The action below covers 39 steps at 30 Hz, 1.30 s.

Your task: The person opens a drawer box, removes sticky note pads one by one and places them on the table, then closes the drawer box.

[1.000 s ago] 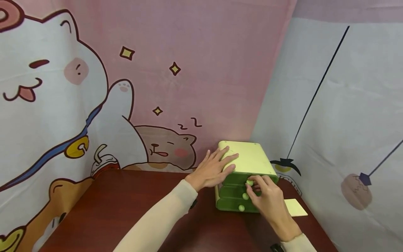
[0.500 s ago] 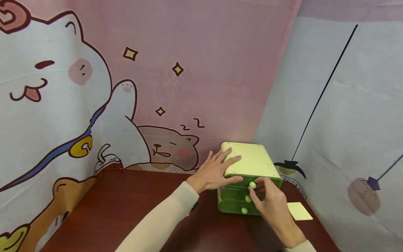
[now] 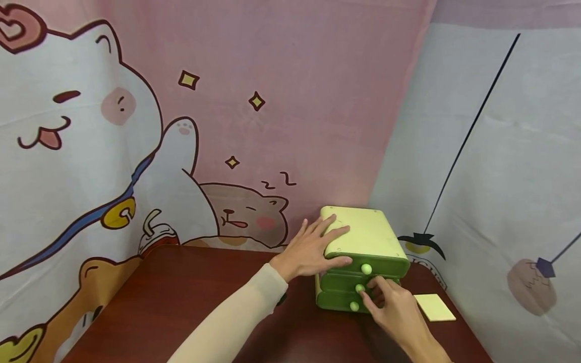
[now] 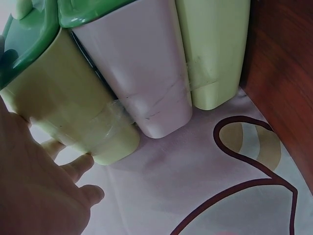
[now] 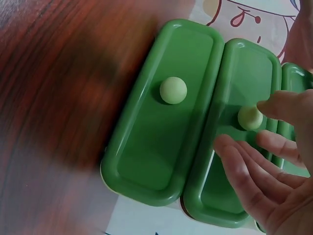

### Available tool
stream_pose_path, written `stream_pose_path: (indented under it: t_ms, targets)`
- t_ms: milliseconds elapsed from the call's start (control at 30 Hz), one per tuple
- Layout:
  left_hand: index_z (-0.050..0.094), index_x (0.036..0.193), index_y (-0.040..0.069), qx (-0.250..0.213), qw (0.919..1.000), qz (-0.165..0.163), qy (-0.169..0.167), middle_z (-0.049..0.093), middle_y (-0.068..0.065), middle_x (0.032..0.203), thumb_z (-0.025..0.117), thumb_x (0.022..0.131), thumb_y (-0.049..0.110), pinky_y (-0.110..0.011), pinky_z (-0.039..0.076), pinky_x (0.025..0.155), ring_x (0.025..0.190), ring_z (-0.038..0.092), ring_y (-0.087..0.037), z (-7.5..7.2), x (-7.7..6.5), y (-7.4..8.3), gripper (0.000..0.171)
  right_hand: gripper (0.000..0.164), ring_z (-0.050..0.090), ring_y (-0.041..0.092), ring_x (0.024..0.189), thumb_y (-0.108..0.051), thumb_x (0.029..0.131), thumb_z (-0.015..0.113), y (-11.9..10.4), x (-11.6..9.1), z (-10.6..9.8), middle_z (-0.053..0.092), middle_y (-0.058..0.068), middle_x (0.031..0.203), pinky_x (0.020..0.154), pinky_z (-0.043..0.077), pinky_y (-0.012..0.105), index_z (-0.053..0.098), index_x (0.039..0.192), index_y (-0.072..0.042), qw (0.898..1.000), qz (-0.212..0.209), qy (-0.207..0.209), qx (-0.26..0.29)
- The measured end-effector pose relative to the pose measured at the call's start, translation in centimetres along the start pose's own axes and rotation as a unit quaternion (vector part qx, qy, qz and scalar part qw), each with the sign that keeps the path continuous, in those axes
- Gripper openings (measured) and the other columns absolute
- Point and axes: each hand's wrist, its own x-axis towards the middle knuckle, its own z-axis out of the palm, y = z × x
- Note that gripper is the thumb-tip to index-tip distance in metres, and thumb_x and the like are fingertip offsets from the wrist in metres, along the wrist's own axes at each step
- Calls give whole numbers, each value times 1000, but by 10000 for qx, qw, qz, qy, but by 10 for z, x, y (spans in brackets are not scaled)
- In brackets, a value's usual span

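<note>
A small green three-drawer box [image 3: 360, 229] with a pale yellow-green top stands on the table. My left hand [image 3: 306, 252] rests with spread fingers on its top left edge; the left wrist view shows this hand [image 4: 44, 181] against the yellow side panel [image 4: 68, 98]. Each drawer front has one round knob. Beside the middle knob [image 3: 360, 288] is my right hand [image 3: 395, 307]. Seen from the right wrist, a fingertip meets the edge of that knob [image 5: 250, 118], and the fingers are not closed around it. The top knob [image 3: 366, 269] and bottom knob [image 3: 354, 306] are untouched.
A square pale yellow card or pad [image 3: 436, 307] lies on the dark red-brown table [image 3: 204, 292], right of the box. A cartoon-printed cloth [image 3: 317, 101] hangs directly behind the table and along its right side.
My right hand has left the top knob and moved down to the middle one. My left hand stays on the box's top edge. The head view has shifted slightly.
</note>
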Motion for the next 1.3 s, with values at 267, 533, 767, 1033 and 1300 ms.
stream_pose_path:
  t_ms: [267,533,767,1033,1300]
  targets:
    - [24,185,54,25,10000,-13,19,12,4,199,51,109,87,-69,10,149,185,21,-34,1,0,0,87,40,74,0,65,-4,82,105,1,0,5,79,-5,81,58,57,16,74,104,-16,9988,131,-460,100]
    - [22,185,55,-4,10000,-32,0,9,6,200,50,110,86,-67,10,150,185,20,-32,1,0,1,86,46,72,-6,68,4,80,104,0,1,8,79,-7,81,59,58,15,74,110,-16,9974,15,-529,482]
    - [23,185,54,-16,10000,-28,37,9,5,200,49,111,86,-67,11,150,185,20,-32,1,-1,2,85,41,74,-6,69,5,81,103,1,4,12,81,-5,82,60,59,13,76,104,-15,9965,-28,-580,602]
    - [24,184,54,-39,10000,1,72,10,5,199,51,111,86,-66,9,150,185,21,-35,0,-1,0,84,43,74,-5,66,8,80,103,2,7,15,78,-9,81,59,57,11,76,102,-17,9976,-209,-374,540]
    - [25,184,55,-40,9999,3,146,12,6,199,52,110,86,-68,10,150,185,22,-31,3,0,0,84,42,74,-6,68,11,78,101,2,4,14,79,-7,82,60,58,10,75,102,-14,9971,-307,-358,597]
